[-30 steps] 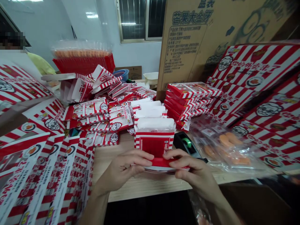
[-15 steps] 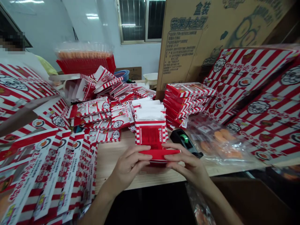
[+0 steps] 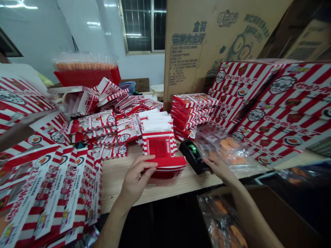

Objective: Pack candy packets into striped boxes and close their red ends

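Note:
My left hand (image 3: 138,177) grips the left end of a red-and-white striped carton (image 3: 172,162), thumb in front and fingers over the top edge. The carton's red side faces me, just above the near table edge. My right hand (image 3: 216,167) has its fingertips pinched at the near cutting end of a black tape dispenser (image 3: 190,151) with a green-cored roll. The tape's clear end is hard to make out between them. Right behind the held carton lies a row of similar striped cartons (image 3: 157,146) with white flaps standing up.
Flat striped cartons (image 3: 55,193) fan out at left. Filled boxes (image 3: 192,112) are stacked beyond the dispenser, and bigger striped boxes (image 3: 287,113) stand at right. Clear bags of orange pieces (image 3: 230,151) lie beside the dispenser. An open brown box (image 3: 281,213) sits below the table edge.
My right hand has let go of the carton and moved right to the tape dispenser. My left hand still holds the carton. The view has turned a little to the right.

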Action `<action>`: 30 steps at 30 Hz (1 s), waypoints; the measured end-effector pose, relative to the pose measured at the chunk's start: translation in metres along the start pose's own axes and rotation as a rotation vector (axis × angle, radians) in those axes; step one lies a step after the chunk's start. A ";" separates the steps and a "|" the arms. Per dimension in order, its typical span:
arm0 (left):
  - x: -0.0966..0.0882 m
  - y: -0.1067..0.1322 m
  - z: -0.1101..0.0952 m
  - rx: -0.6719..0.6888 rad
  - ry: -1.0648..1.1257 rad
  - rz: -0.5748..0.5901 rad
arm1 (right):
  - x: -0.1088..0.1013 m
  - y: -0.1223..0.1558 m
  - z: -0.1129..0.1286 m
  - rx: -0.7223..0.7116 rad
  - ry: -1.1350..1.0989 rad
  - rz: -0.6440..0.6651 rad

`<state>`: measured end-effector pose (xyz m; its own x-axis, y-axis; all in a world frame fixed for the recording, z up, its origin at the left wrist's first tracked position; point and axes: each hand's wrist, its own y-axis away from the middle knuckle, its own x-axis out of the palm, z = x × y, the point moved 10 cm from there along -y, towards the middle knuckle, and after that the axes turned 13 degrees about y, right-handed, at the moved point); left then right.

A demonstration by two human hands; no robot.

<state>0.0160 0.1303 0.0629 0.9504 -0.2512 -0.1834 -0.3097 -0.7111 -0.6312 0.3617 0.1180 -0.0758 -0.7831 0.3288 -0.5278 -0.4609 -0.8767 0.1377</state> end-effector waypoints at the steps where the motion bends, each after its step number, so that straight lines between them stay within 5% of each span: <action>1: 0.000 0.000 -0.001 0.008 -0.006 -0.006 | 0.001 0.004 -0.004 0.020 -0.041 0.024; 10: 0.002 0.005 -0.001 -0.001 -0.074 -0.001 | 0.012 0.030 -0.052 0.034 -0.205 -0.105; 20: 0.011 0.010 -0.007 -0.010 -0.083 -0.072 | 0.014 0.027 -0.065 0.110 0.172 -0.149; 30: 0.011 0.009 -0.008 0.047 -0.073 -0.077 | 0.017 0.020 -0.063 0.282 0.523 -0.047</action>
<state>0.0229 0.1155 0.0615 0.9715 -0.1468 -0.1863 -0.2354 -0.6941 -0.6803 0.3655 0.0841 -0.1343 -0.4825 0.0856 -0.8717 -0.6395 -0.7144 0.2838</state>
